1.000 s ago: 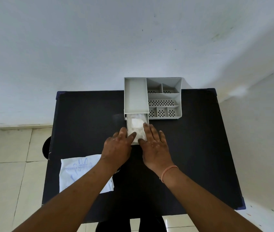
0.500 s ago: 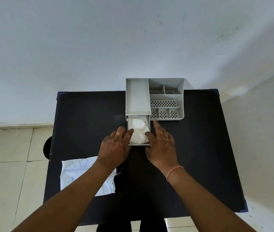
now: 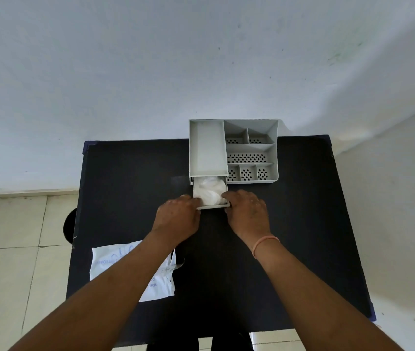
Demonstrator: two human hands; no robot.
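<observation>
A grey plastic organizer (image 3: 207,148) with several perforated compartments stands at the far middle of the black table (image 3: 130,186). Its small drawer (image 3: 215,205) sticks partly out toward me and holds white, soft-looking material (image 3: 209,191). My left hand (image 3: 178,216) grips the drawer's front left corner with curled fingers. At the front right corner, my right hand (image 3: 248,211) grips the drawer the same way, fingertips along its side. Both hands hide the drawer's corners.
A white printed plastic packet (image 3: 110,264) lies on the table's near left, partly under my left forearm. A pale wall rises just behind the organizer. A dark round object (image 3: 69,228) sits on the tiled floor by the table's left edge.
My fingers were lying straighter over the drawer and its contents; now both hands have curled around its front corners. The drawer sticks out less than before.
</observation>
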